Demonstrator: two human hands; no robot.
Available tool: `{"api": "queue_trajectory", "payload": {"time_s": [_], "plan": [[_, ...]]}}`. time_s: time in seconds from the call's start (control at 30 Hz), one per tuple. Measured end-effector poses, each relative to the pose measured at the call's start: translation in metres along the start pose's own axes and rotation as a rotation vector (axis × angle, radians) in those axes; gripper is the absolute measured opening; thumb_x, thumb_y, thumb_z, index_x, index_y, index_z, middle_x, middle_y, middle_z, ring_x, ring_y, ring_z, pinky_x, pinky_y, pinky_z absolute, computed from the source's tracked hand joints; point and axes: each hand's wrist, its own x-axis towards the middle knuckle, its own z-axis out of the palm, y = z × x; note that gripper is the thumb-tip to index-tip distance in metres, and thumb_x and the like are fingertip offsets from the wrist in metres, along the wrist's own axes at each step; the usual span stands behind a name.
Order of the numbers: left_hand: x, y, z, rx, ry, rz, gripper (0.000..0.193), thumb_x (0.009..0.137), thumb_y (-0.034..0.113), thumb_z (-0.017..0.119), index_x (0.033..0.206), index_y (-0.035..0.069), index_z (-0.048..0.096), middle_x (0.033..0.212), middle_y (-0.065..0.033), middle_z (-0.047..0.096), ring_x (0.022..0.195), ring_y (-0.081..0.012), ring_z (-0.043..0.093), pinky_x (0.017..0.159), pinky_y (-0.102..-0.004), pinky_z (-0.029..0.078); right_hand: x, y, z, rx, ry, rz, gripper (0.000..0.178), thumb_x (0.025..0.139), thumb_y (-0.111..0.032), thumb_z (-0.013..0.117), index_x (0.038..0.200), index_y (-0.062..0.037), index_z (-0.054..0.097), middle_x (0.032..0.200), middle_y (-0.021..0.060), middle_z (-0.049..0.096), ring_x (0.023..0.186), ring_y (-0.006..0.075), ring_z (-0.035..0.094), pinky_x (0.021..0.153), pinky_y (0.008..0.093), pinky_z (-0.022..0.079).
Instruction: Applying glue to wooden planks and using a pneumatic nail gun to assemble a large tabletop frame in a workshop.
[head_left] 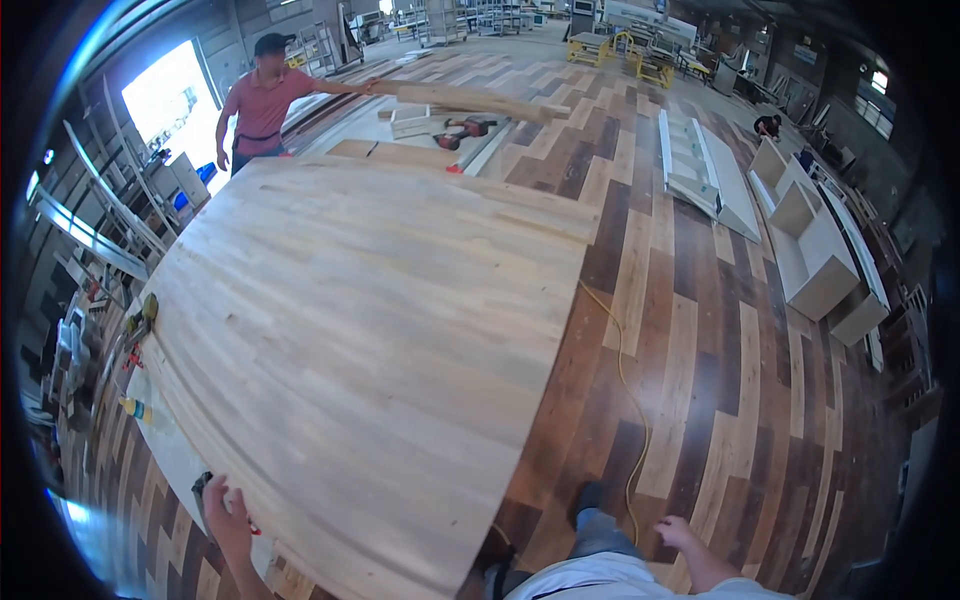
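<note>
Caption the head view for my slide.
Left hand beside a large wooden panel; beyond, a co-worker's hand on a long board.

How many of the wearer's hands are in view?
2: the left hand by the left edge of the large wooden panel; the right hand beside the yellow cord. Neither is hidden.

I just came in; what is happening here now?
The person's left hand is by the left edge of a large wooden panel, near a small dark object; contact is unclear. The right hand is to the panel's right, above the floor. Beyond the panel, a co-worker's hand is on a long board.
</note>
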Motion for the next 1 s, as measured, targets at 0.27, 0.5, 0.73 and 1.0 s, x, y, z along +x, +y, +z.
{"api": "queue_trajectory", "payload": {"time_s": [0.27, 0.5, 0.73, 1.0], "plan": [[-0.078, 0.299, 0.211, -0.175, -0.325, 0.162, 0.039, 0.078, 0.006, 0.071, 0.115, 0.003, 0.058, 0.122, -0.0181, 0.058, 0.114, -0.0339, 0.055, 0.098, -0.0396, 0.044, 0.159, -0.017, -0.135, 0.182, 0.022, -0.098, 0.04, 0.084, -0.023, 0.064, 0.117, -0.0016, 0.066, 0.11, 0.0162, 0.069, 0.094, 0.0258, 0.068, 0.082, 0.0348, 0.054], [-0.081, 0.456, 0.335, -0.045, -0.6, 0.196, 0.05, 0.08, 0.024, 0.072, 0.122, 0.004, 0.056, 0.135, -0.0227, 0.05, 0.121, -0.041, 0.049, 0.101, -0.0473, 0.041, 0.241, -0.167, -0.252, 0.498, -0.028, -0.095, 0.03, 0.089, -0.022, 0.066, 0.115, -0.0065, 0.065, 0.088, 0.004, 0.064, 0.071, 0.0135, 0.06, 0.061, 0.0292, 0.052], [-0.001, 0.531, 0.444, -0.121, -0.556, -0.006, 0.047, 0.08, 0.025, 0.072, 0.12, 0.005, 0.058, 0.132, -0.0215, 0.052, 0.119, -0.0415, 0.051, 0.099, -0.0469, 0.043, 0.338, -0.359, -0.326, 0.422, -0.149, -0.278, 0.036, 0.09, -0.021, 0.064, 0.122, -0.0043, 0.062, 0.095, 0.0049, 0.066, 0.082, 0.0145, 0.061, 0.068, 0.0278, 0.052], [0.17, 0.727, 0.588, -0.228, -0.695, 0.389, 0.04, 0.082, 0.025, 0.068, 0.118, 0.008, 0.061, 0.122, -0.0126, 0.06, 0.111, -0.0327, 0.057, 0.097, -0.0433, 0.045, 0.472, -0.414, -0.439, 0.436, -0.081, -0.12, 0.034, 0.09, -0.02, 0.064, 0.119, -0.0028, 0.062, 0.088, 0.0048, 0.063, 0.066, 0.0137, 0.056, 0.058, 0.0306, 0.049]]}}
